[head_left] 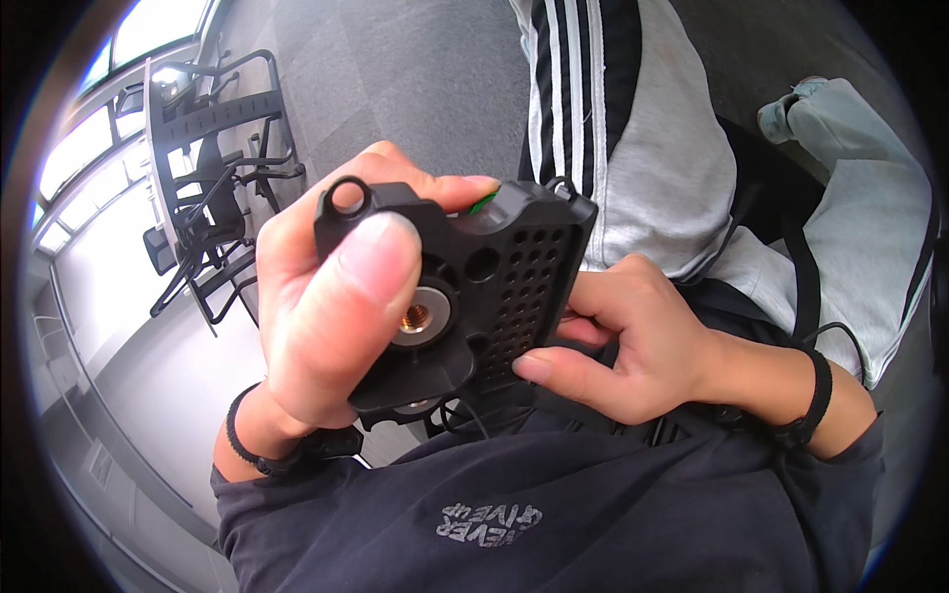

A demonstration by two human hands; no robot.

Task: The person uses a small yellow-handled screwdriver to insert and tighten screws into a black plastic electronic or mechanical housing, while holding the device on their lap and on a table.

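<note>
My left hand (311,306) clasps the black casing (494,296); my right hand (638,351) pinches its edge; handling seems midway (threaded socket (416,318) unfilled).

Place: office or similar workspace, exact kind uncertain
Floor (415,84): grey, with faint tile seams
Black chairs (215,188): office-type, with armrests, grouped near the floor's left edge
Windows (158,28): large bright panes beyond them
</note>
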